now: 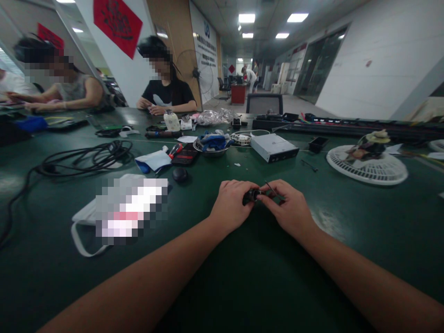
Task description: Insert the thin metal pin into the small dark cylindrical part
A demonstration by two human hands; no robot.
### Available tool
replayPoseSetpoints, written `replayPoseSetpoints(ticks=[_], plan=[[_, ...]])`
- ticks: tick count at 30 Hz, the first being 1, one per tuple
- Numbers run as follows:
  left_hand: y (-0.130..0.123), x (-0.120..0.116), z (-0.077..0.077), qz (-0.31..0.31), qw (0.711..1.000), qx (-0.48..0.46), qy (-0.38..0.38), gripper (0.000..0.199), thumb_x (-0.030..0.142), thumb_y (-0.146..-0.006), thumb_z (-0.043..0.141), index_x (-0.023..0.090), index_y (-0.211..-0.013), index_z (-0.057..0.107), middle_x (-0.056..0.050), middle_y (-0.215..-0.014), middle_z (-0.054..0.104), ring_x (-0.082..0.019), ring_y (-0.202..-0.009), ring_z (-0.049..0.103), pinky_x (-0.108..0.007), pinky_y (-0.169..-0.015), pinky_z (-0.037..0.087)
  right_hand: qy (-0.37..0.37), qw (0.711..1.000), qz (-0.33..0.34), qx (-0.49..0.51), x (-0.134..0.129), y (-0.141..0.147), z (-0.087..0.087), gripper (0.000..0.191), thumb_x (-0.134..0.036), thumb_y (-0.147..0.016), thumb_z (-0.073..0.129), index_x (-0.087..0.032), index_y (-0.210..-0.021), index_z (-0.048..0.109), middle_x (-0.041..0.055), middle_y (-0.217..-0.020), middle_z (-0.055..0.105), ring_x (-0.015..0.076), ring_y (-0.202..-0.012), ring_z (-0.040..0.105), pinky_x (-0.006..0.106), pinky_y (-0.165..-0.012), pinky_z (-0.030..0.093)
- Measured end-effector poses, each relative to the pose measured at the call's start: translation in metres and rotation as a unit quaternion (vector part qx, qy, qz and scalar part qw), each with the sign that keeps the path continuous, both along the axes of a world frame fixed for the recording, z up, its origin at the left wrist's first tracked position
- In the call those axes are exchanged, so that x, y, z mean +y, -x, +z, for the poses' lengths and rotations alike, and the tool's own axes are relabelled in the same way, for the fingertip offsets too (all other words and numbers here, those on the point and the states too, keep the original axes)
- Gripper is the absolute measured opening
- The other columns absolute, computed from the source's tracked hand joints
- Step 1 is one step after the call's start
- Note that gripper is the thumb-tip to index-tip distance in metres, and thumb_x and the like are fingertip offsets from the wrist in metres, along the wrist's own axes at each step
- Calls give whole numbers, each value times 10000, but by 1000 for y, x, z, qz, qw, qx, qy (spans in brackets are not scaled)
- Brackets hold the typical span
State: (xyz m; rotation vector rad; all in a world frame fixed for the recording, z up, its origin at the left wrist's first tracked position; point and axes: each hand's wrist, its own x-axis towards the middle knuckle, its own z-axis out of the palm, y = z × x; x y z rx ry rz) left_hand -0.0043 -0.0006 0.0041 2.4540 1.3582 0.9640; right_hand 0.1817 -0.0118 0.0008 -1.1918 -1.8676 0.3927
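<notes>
Over the green table (208,277), my two hands meet a little right of the middle of the view. My left hand (231,201) is closed round a small dark cylindrical part (252,196), with its end facing right. My right hand (286,203) pinches at that end, thumb and fingertips against it. A thin dark rod (271,188) sticks up between the right fingers; I cannot tell whether it is a tool or a piece of the part. Much of the part is hidden by the fingers.
Ahead lie a grey drive box (275,147), a metal bowl (212,147) with blue cloth, and a white fan grille (366,166). To the left are a black mouse (179,175), a white bag (86,212) and a coiled black cable (86,159). Two people sit across the table.
</notes>
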Motion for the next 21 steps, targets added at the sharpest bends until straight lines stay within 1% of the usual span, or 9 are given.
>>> replayPoseSetpoints(ticks=[3,5,8,10,13,16,21], plan=[[-1,0,0,2,1000,2,4,279,172,-821,691,262,-1084,672,-3,-1056,739,-235,-1018,638,-429,-924,404,-22,999,17,-18,1,-1,1,128,-276,-883,670,-239,-982,741,45,-955,692,194,-841,652,335,-726,518],[-1,-1,1,4,1000,1,8,285,172,-820,695,264,-1088,672,-5,-1069,741,-235,-1021,638,-430,-930,403,-20,999,19,-24,1,-1,1,141,-256,-888,659,-243,-999,745,38,-934,701,194,-839,657,339,-747,524],[-1,0,1,3,1000,-5,11,297,183,-822,703,266,-1105,672,-4,-1085,742,-235,-1028,641,-436,-938,403,-3,1000,5,-20,1,-1,0,167,-247,-866,680,-238,-1022,739,35,-941,728,188,-787,664,333,-705,525],[-1,0,0,3,1000,-7,11,301,191,-822,709,262,-1112,675,-6,-1091,744,-237,-1038,643,-440,-943,404,7,1000,-3,-14,1,-1,-1,158,-237,-851,692,-238,-1001,741,29,-924,739,184,-757,666,325,-677,521],[0,1,-1,-1,1000,-7,10,315,194,-815,718,255,-1121,676,-11,-1105,743,-237,-1055,642,-441,-952,402,2,1000,9,-17,1,-1,-1,107,-195,-839,688,-238,-917,747,24,-915,733,183,-800,672,316,-692,514],[0,1,-2,-21,1000,0,10,317,192,-814,720,254,-1123,677,-6,-1113,741,-230,-1060,641,-435,-953,399,-4,1000,17,-14,2,-2,-1,100,-177,-833,683,-234,-889,743,21,-915,714,176,-819,666,310,-706,506],[-1,0,0,-48,999,0,8,272,160,-819,698,253,-1073,676,10,-1094,746,-216,-1043,642,-420,-942,401,13,1000,-12,-22,2,-2,-1,29,-217,-819,699,-221,-846,711,14,-843,680,156,-686,608,301,-629,470]])
